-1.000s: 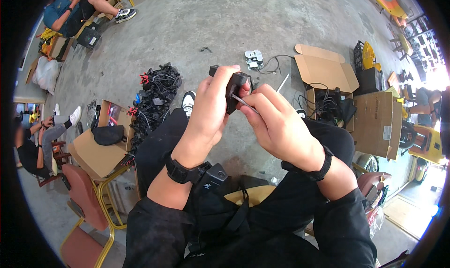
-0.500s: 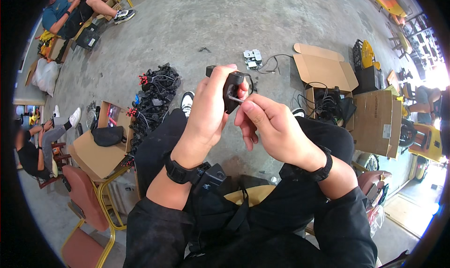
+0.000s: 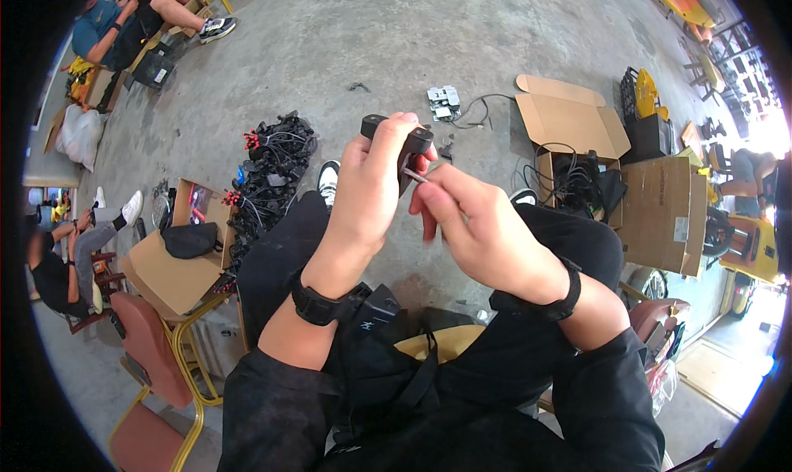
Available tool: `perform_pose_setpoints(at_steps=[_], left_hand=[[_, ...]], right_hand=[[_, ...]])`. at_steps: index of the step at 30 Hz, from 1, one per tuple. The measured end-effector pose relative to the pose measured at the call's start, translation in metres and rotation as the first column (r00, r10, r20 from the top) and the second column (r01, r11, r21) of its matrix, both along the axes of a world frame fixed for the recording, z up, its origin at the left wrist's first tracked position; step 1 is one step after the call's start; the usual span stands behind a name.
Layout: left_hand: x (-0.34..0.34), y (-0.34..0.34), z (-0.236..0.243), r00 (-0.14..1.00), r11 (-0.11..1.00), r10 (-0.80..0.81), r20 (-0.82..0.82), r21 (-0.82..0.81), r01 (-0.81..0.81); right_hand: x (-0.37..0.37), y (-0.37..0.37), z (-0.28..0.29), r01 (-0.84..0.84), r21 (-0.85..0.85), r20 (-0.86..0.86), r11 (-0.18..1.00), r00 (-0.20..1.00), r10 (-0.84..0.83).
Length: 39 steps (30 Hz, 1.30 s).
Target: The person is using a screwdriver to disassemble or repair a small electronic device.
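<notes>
My left hand (image 3: 369, 171) is wrapped round a black plastic part (image 3: 417, 139), held up over the gap between my knees. Its rounded ends stick out above and beside the thumb; the rest is hidden by my palm. My right hand (image 3: 470, 216) is closed, pinching a thin metal tool (image 3: 415, 176) whose shaft points at the underside of the black part. The tool's kind cannot be made out, since its other end is inside my fingers. Whether the tip touches the part is too small to tell. Black straps with small devices circle both wrists.
A heap of black parts with cables (image 3: 276, 162) lies left of my feet. An open carton (image 3: 169, 266) stands beside it, another carton (image 3: 569, 117) with black cables to the right. A silvery metal piece (image 3: 444, 103) rests on the floor ahead. Other people sit at the left and right.
My right hand has turned and shifted slightly, and its fingers are curled more. The black part is tilted a little differently in my left hand.
</notes>
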<state>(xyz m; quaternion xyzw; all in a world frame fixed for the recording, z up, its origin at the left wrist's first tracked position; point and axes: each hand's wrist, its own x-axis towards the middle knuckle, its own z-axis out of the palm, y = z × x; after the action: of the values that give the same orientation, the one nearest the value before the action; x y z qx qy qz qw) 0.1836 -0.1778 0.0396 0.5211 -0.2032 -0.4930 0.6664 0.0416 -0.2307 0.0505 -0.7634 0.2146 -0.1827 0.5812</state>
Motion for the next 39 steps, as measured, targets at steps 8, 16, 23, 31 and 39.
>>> perform_pose_setpoints(at_steps=[8,16,23,31,39], left_hand=[[0.005,-0.001,0.001,0.987,0.996,-0.072,-0.143,0.036,0.078],[0.0,-0.002,-0.003,0.997,1.0,-0.012,-0.082,-0.01,0.011],[-0.001,0.0,0.001,1.0,1.0,-0.004,0.011,0.031,0.003],[0.0,0.0,-0.003,0.997,1.0,0.019,0.072,0.019,-0.02],[-0.006,0.009,0.018,0.679,0.989,-0.076,0.73,-0.029,0.142]], right_hand=[[0.0,-0.002,-0.006,0.052,-0.07,0.075,0.996,0.996,-0.046],[-0.002,-0.006,0.012,-0.057,0.533,-0.034,0.844,0.996,0.088],[-0.006,-0.013,0.016,-0.088,0.772,0.007,0.629,0.991,0.13],[-0.002,-0.009,-0.008,0.113,-0.555,0.129,0.825,0.991,-0.049],[-0.01,-0.003,-0.038,-0.211,-0.671,-0.202,0.71,0.974,0.099]])
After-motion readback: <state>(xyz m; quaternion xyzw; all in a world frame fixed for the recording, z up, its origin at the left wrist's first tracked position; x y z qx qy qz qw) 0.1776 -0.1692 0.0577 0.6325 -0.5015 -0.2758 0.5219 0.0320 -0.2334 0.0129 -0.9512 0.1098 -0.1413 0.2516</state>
